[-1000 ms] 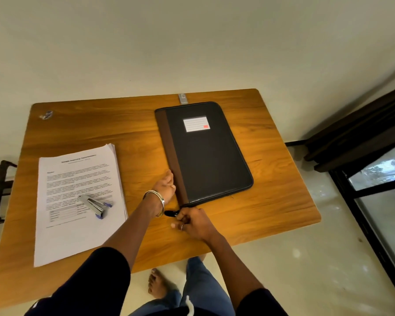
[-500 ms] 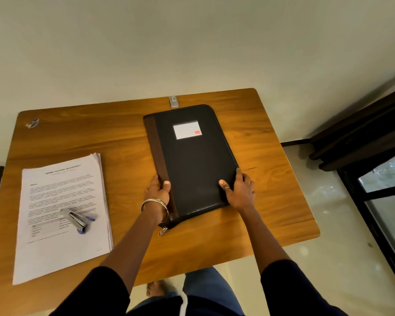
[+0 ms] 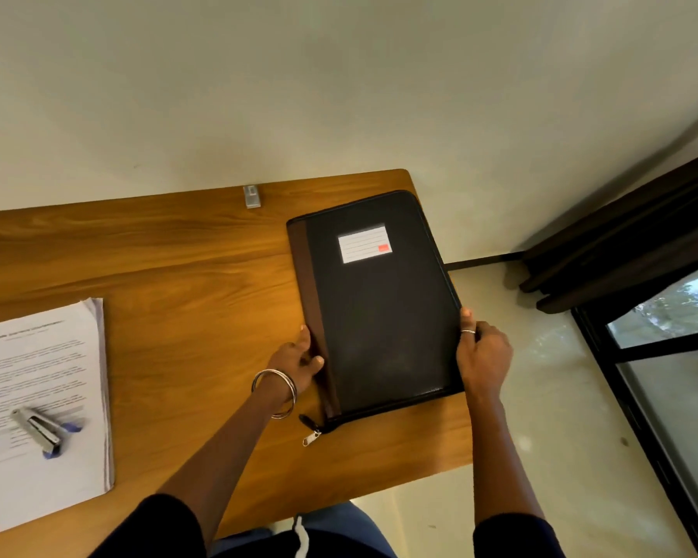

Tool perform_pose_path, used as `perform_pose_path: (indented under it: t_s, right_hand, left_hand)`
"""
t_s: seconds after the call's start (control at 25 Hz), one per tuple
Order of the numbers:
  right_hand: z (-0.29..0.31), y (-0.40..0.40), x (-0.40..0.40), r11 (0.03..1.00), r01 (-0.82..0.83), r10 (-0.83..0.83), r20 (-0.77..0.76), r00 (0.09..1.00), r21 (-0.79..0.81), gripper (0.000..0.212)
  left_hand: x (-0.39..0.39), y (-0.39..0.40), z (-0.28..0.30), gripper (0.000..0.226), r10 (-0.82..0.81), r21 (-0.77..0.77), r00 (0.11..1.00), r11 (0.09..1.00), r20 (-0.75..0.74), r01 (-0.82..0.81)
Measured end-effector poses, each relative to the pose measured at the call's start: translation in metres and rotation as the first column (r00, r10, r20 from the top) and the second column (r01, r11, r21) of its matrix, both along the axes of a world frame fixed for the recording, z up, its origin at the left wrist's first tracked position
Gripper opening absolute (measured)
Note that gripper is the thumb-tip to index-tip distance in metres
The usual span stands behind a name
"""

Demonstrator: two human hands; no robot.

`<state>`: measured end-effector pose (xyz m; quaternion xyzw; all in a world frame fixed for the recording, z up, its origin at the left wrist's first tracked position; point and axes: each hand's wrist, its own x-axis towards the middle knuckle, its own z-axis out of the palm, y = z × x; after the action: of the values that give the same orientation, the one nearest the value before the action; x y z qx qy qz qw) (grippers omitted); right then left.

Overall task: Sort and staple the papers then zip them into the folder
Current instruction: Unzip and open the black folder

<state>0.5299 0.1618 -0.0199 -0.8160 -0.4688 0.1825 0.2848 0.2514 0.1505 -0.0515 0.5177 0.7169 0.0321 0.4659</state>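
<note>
Black zippered leather folder point(image 3: 379, 308) overhangs the wooden table's point(image 3: 178, 275) right edge, left hand point(image 3: 299, 362) and right hand point(image 3: 482, 356) gripping its long sides; released there, it could tip floorward.

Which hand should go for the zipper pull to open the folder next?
Left. The left hand grips the folder at its spine, nearer the zipper pull; the right hand grips the far edge.

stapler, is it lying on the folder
No, the stapler lies on the stack of papers, well apart from the black zip folder.
</note>
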Motion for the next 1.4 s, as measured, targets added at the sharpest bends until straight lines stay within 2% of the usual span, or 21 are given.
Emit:
perform_pose_path:
  t_s: [0.04,0.08,0.12,0.16,0.2,0.24,0.32,0.44,0.56,0.64,0.72,0.76,0.8,0.84,0.88,0.92,1.04,1.16,1.24,1.28,1.4]
  right_hand:
    - [0.011,0.002,0.008,0.998,0.012,-0.002,-0.174,0.985,0.054,0.081]
    - [0.019,0.006,0.015,0.997,0.033,-0.005,-0.391,0.921,0.066,0.072]
    - [0.028,0.011,0.016,0.996,0.044,0.017,-0.621,0.784,0.082,0.064]
    - [0.036,0.015,0.010,0.992,0.071,0.046,-0.830,0.556,0.102,0.057]
    - [0.047,0.016,-0.003,0.987,0.115,0.077,-0.952,0.295,0.115,0.048]
    - [0.055,0.018,-0.018,0.984,0.126,0.117,-0.989,0.093,0.129,0.043]
    - [0.069,0.021,-0.051,0.986,0.043,0.165,-0.985,-0.056,0.162,0.049]
    - [0.093,0.026,-0.092,0.892,-0.284,0.370,-0.929,0.008,0.353,0.048]
    - [0.113,0.035,-0.151,0.708,-0.563,0.613,-0.766,0.193,0.425,0.058]
    - [0.118,0.032,-0.207,0.545,-0.745,0.769,-0.583,0.262,0.384,0.062]
    - [0.106,0.028,-0.261,0.361,-0.902,0.923,-0.232,0.308,0.238,0.061]
    - [0.094,0.023,-0.288,0.281,-0.956,0.960,-0.030,0.280,0.087,0.062]
    - [0.079,0.013,-0.312,0.232,-0.968,0.970,0.093,0.224,-0.092,0.062]
    - [0.065,-0.001,-0.330,0.208,-0.951,0.974,0.133,0.182,-0.227,0.060]
    - [0.049,-0.015,-0.343,0.218,-0.937,0.974,0.128,0.189,-0.275,0.058]
    - [0.036,-0.028,-0.353,0.272,-0.928,0.962,0.112,0.251,-0.254,0.055]
    - [0.003,-0.048,-0.357,0.527,-0.823,0.849,0.184,0.496,-0.214,0.052]
    - [-0.020,-0.049,-0.342,0.573,-0.690,0.813,0.200,0.547,-0.442,0.074]
    - [-0.037,-0.057,-0.331,0.553,-0.639,0.813,0.179,0.554,-0.535,0.088]
    - [-0.044,-0.062,-0.331,0.554,-0.613,0.807,0.184,0.561,-0.564,0.084]
    - [-0.047,-0.069,-0.352,0.640,-0.499,0.712,0.206,0.672,-0.584,0.066]
  left_hand:
    - [-0.007,0.006,0.003,0.065,-0.134,-0.019,0.989,0.991,-0.059,0.133]
    - [-0.014,0.012,0.007,0.062,-0.198,-0.057,0.978,0.979,-0.061,0.195]
    - [-0.021,0.017,0.011,0.054,-0.190,-0.085,0.982,0.979,-0.018,0.188]
    - [-0.029,0.019,0.016,0.044,-0.150,-0.113,0.988,0.982,0.046,0.154]
    - [-0.036,0.018,0.022,0.035,-0.066,-0.135,0.991,0.987,0.117,0.082]
    - [-0.041,0.015,0.028,0.030,0.073,-0.151,0.980,0.987,0.185,-0.045]
    - [-0.050,0.007,0.040,0.026,0.400,-0.181,0.866,0.915,0.301,-0.360]
    - [-0.080,0.001,0.064,0.024,0.609,-0.193,0.677,0.785,0.413,-0.589]
    - [-0.124,-0.010,0.097,0.026,0.587,-0.175,0.634,0.788,0.504,-0.590]
    - [-0.145,-0.017,0.115,0.034,0.543,-0.162,0.566,0.795,0.620,-0.584]
    - [-0.162,-0.019,0.122,0.043,0.554,-0.159,0.463,0.743,0.692,-0.651]
    - [-0.174,-0.022,0.121,0.041,0.567,-0.135,0.448,0.710,0.691,-0.691]
    - [-0.187,-0.025,0.114,0.034,0.590,-0.092,0.479,0.687,0.650,-0.721]
    - [-0.200,-0.029,0.102,0.025,0.614,-0.038,0.540,0.679,0.576,-0.733]
    - [-0.212,-0.035,0.086,0.019,0.630,0.003,0.601,0.689,0.493,-0.725]
    - [-0.221,-0.042,0.069,0.021,0.636,0.010,0.653,0.713,0.411,-0.701]
    - [-0.225,-0.065,0.025,0.040,0.575,-0.035,0.796,0.814,0.190,-0.579]
    - [-0.221,-0.082,0.005,0.045,0.407,-0.002,0.912,0.913,-0.055,-0.408]
    - [-0.233,-0.082,0.008,0.033,0.372,0.119,0.900,0.928,-0.229,-0.353]
    - [-0.245,-0.080,0.010,0.027,0.383,0.189,0.881,0.921,-0.278,-0.341]
    - [-0.293,-0.081,0.014,0.021,0.506,0.305,0.828,0.850,-0.244,-0.429]
